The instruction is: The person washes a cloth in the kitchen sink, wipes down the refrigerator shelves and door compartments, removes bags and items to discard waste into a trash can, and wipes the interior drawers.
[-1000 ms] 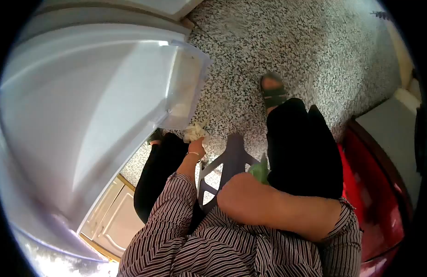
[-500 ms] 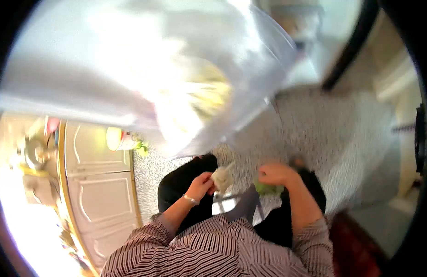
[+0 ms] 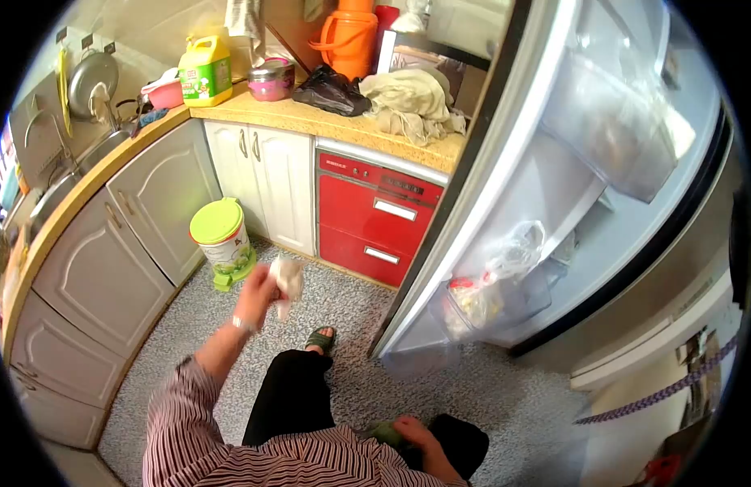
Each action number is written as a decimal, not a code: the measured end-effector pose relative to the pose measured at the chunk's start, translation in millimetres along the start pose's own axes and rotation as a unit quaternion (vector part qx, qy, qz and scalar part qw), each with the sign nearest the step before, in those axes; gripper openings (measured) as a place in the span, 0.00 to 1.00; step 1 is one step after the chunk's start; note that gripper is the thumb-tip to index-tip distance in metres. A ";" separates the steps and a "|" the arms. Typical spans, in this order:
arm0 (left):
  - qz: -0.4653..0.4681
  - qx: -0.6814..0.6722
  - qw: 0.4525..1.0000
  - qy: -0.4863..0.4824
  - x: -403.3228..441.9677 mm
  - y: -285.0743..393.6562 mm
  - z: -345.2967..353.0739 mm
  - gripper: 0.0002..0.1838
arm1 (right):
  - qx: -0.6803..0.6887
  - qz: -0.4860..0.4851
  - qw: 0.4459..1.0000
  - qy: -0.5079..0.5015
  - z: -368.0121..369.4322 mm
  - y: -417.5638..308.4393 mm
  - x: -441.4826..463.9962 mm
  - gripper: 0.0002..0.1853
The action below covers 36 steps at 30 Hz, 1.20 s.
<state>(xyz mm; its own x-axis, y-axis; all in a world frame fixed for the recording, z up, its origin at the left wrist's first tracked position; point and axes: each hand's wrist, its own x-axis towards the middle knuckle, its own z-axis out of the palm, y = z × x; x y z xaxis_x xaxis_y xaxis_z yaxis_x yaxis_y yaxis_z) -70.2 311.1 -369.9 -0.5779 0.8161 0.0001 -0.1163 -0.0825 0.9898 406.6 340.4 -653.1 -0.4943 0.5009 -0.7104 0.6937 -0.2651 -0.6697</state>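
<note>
My left hand [image 3: 258, 296] is closed on a crumpled whitish cloth [image 3: 287, 278], held out in front of me near a white trash bin [image 3: 228, 250] with a green lid. Low in the view, by my right knee, my right hand [image 3: 414, 432] has its fingers closed against a green thing [image 3: 385, 434], partly hidden by my shirt and too unclear to name. To the right, the fridge [image 3: 546, 174] stands open, with clear drawers and plastic bags [image 3: 513, 260] inside.
White cabinets [image 3: 109, 247] and a yellow counter [image 3: 310, 118] curve round the left and back. On the counter are a yellow jug [image 3: 205, 73], an orange thermos [image 3: 347, 40], a black bag [image 3: 333, 91] and a cloth heap [image 3: 412, 97]. A red appliance [image 3: 375, 215] sits below.
The view has swung to the counter, bin and open fridge. My left hand has moved forward towards the bin with the cloth. My right hand is now low by my knee, still at the green thing.
</note>
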 end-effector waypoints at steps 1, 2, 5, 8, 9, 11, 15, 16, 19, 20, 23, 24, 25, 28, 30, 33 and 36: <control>0.082 -0.013 0.996 -0.015 35.1 22.6 9.7 0.11 | -0.008 0.002 1.000 0.009 2.8 -6.3 -3.7 0.15; 0.156 -0.016 0.987 -0.030 87.9 44.9 20.0 0.13 | 0.008 0.011 1.000 -0.011 5.7 -8.5 -8.1 0.15; 0.210 -0.119 0.965 -0.099 179.4 176.5 81.7 0.32 | 0.006 -0.050 0.998 -0.036 9.6 36.7 7.8 0.13; 0.253 -0.137 0.952 -0.105 200.3 237.4 131.8 0.35 | 0.075 -0.035 0.996 -0.029 9.3 41.9 5.0 0.13; 0.252 -0.134 0.950 -0.129 199.7 241.1 141.0 0.34 | 0.007 -0.121 0.992 0.025 14.6 40.1 3.0 0.13; 0.235 -0.112 0.947 -0.187 171.4 219.9 151.2 0.24 | -0.056 -0.204 0.975 0.074 25.7 28.9 -16.0 0.13; 0.104 0.020 0.963 -0.248 96.9 105.3 132.1 0.13 | 0.026 -0.037 0.996 0.077 15.8 -40.0 -46.9 0.16; 0.051 0.046 0.964 -0.256 76.5 64.8 123.8 0.12 | 0.122 0.110 0.984 0.068 12.6 -32.2 -42.7 0.18; -0.202 0.051 0.936 -0.284 -0.7 -55.2 98.9 0.09 | 0.205 0.013 0.971 0.121 5.5 15.5 -22.3 0.20; -0.246 0.010 0.925 -0.291 -29.2 -90.4 93.1 0.09 | 0.277 -0.006 0.953 0.121 3.4 17.0 -23.7 0.20; -0.339 -0.083 0.883 -0.312 -101.2 -149.5 78.9 0.12 | 0.451 -0.009 0.880 0.148 6.4 -67.9 -88.2 0.13; -0.359 -0.106 0.876 -0.306 -120.3 -148.5 77.3 0.11 | 0.476 -0.031 0.869 0.131 4.8 -62.7 -87.4 0.14; -0.374 -0.130 0.869 -0.298 -135.4 -148.8 75.6 0.11 | 0.493 -0.065 0.862 0.097 2.0 -48.9 -84.1 0.14; -0.385 -0.066 0.862 -0.323 -155.1 -142.7 63.8 0.09 | 0.526 -0.062 0.838 0.133 10.0 -50.6 -100.9 0.14; -0.382 -0.031 0.864 -0.328 -155.4 -134.8 51.6 0.10 | 0.509 -0.054 0.834 0.208 9.9 -17.9 -79.5 0.14; -0.378 0.019 0.857 -0.349 -157.0 -118.8 31.7 0.10 | 0.511 -0.103 0.833 0.187 11.7 -8.2 -67.9 0.14; -0.285 -0.041 0.922 -0.258 -156.1 -90.1 13.4 0.12 | 0.512 -0.046 0.840 0.173 7.9 -45.9 -97.0 0.14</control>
<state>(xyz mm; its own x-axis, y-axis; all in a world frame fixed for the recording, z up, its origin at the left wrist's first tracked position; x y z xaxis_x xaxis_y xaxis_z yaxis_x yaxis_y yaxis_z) 41.3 198.8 -457.2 0.0557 0.9021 -0.4279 -0.3551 0.4184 0.8360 418.5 297.5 -555.1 -0.2167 0.7199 -0.6594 -0.2414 -0.6940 -0.6783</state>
